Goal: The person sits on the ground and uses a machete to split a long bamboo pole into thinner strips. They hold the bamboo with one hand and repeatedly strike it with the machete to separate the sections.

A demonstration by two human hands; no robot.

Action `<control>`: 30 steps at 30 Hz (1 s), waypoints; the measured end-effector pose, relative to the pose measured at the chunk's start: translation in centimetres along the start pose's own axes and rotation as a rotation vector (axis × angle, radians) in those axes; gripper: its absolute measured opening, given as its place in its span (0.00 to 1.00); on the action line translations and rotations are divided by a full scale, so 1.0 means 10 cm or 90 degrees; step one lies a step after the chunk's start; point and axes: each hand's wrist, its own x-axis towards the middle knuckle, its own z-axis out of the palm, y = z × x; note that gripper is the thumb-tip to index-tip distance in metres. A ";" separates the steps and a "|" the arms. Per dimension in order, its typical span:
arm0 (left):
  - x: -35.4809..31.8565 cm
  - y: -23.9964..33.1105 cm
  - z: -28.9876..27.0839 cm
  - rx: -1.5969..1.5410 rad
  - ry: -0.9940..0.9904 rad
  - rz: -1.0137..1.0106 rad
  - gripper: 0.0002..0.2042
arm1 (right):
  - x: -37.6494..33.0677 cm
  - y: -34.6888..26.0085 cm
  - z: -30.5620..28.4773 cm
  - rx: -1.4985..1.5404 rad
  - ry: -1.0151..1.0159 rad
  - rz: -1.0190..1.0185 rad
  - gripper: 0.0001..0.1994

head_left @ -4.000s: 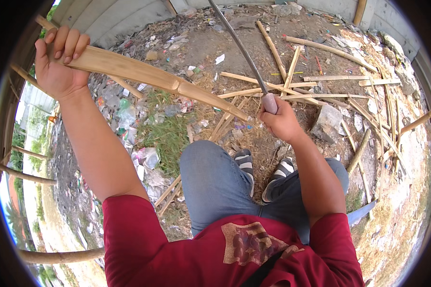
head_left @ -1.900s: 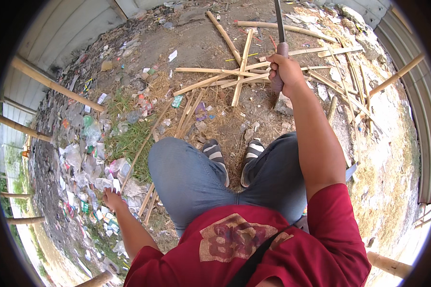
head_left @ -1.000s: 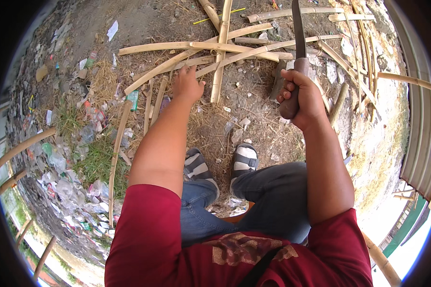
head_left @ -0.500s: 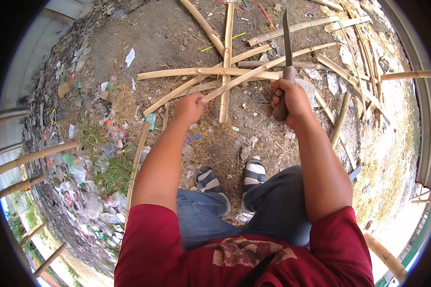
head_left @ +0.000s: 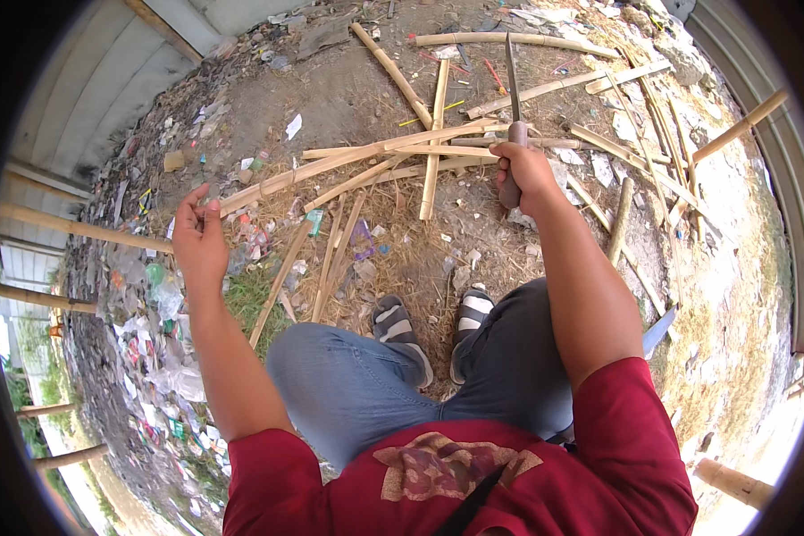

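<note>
My left hand (head_left: 201,239) is at the left, its thumb and fingers at the near end of a long, pale split bamboo strip (head_left: 308,171). The strip slants up and right across other pieces. My right hand (head_left: 524,174) is wrapped round the brown handle of a long-bladed knife (head_left: 513,85), which points away from me. Beneath the long strip, an upright bamboo strip (head_left: 435,152) crosses a level bamboo strip (head_left: 460,153) on the ground.
More bamboo pieces (head_left: 545,92) lie at the far right, with a short round pole (head_left: 620,219) nearer. Plastic litter (head_left: 165,295) covers the ground at the left. Bamboo poles (head_left: 80,230) jut in from the left side. A blue-grey blade (head_left: 659,330) shows beside my right arm.
My left hand has swung left, drawing the long bamboo strip with it. The knife remains upright in my right hand, shifted slightly left. The view has also shifted.
</note>
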 end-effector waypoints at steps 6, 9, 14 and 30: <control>-0.56 0.33 -0.80 0.037 0.093 0.039 0.13 | -0.36 -0.03 -0.17 -0.022 -0.005 -0.030 0.08; -0.68 0.52 -1.02 0.077 0.131 0.051 0.13 | -0.44 -0.05 -0.17 -0.063 -0.003 -0.038 0.09; -0.70 0.92 -1.30 0.096 0.210 0.080 0.13 | -0.50 -0.01 -0.15 -0.145 -0.024 -0.067 0.10; -0.53 1.47 -2.17 0.253 0.322 0.215 0.15 | -0.29 0.06 -0.25 -0.198 -0.089 -0.057 0.10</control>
